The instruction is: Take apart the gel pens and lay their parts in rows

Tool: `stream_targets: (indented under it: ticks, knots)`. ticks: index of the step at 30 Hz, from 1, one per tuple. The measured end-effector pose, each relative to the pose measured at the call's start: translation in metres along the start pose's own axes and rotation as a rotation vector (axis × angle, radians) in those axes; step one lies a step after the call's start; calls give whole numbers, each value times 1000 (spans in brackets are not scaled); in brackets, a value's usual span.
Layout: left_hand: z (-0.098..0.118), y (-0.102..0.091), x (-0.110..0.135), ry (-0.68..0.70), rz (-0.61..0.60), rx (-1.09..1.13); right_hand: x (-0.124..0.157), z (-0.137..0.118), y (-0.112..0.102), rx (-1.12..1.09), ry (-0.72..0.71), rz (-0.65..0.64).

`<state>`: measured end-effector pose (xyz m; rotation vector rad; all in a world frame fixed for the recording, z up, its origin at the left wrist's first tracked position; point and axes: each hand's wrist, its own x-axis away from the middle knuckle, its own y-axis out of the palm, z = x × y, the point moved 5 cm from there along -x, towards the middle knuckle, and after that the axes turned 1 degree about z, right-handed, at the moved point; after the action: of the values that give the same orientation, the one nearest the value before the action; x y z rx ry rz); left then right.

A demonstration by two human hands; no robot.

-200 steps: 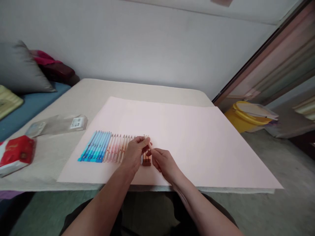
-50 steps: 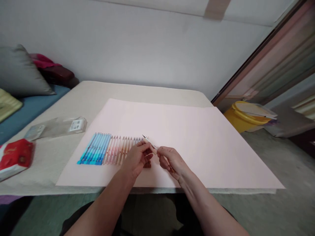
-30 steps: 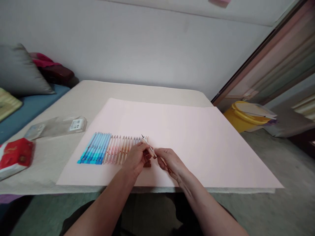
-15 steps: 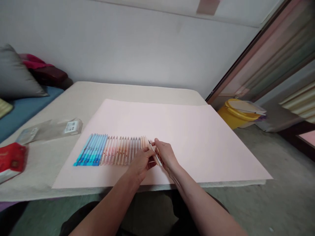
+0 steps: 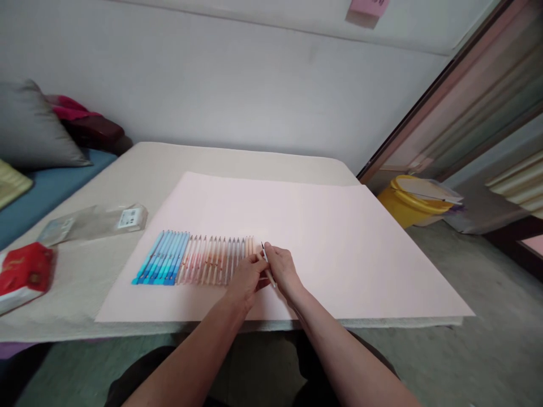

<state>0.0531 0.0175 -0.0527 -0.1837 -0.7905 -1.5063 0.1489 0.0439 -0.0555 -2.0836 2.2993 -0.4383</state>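
Observation:
Close together over a pink sheet [image 5: 331, 243], my two hands are closed around slim pens. A pale beige pen [image 5: 271, 278] slants through the fingers of my left hand [image 5: 248, 274], its lower end sticking out. Between the thumb and fingers of my right hand [image 5: 283, 267] is a white pen with a dark tip [image 5: 265, 254], most of it hidden. Left of the hands lies a neat row of pens: blue pens [image 5: 165, 257] first, then pinkish, brown and grey pens [image 5: 212, 257], then a few beige ones [image 5: 249, 246] partly behind my left hand.
A clear plastic wrapper [image 5: 99, 223] and a red packet [image 5: 27, 271] lie on the cloth-covered table [image 5: 237, 161] at left. A grey cushion [image 5: 40, 127] rests beyond. On the floor at right stands a yellow bucket [image 5: 394, 203].
The white pen has shifted from across both hands into my right hand's fingers, and stands steeper. The beige pen shows more clearly in my left hand. The view has shifted slightly.

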Motion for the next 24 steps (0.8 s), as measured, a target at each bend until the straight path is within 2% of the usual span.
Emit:
stream_targets:
  ticks: [7, 11, 14, 19, 24]
  knots:
    - [1, -3, -5, 60, 30, -60, 7, -19, -2, 74, -132, 15]
    - [2, -4, -5, 70, 24, -85, 3, -20, -2, 246, -235, 12]
    - [2, -4, -5, 71, 20, -89, 0, -18, -2, 295, -275, -4]
    - [1, -3, -6, 69, 15, -82, 0, -17, -1, 241, -247, -52]
    - [6, -7, -10, 100, 47, -26, 6, -19, 3, -28, -90, -84]
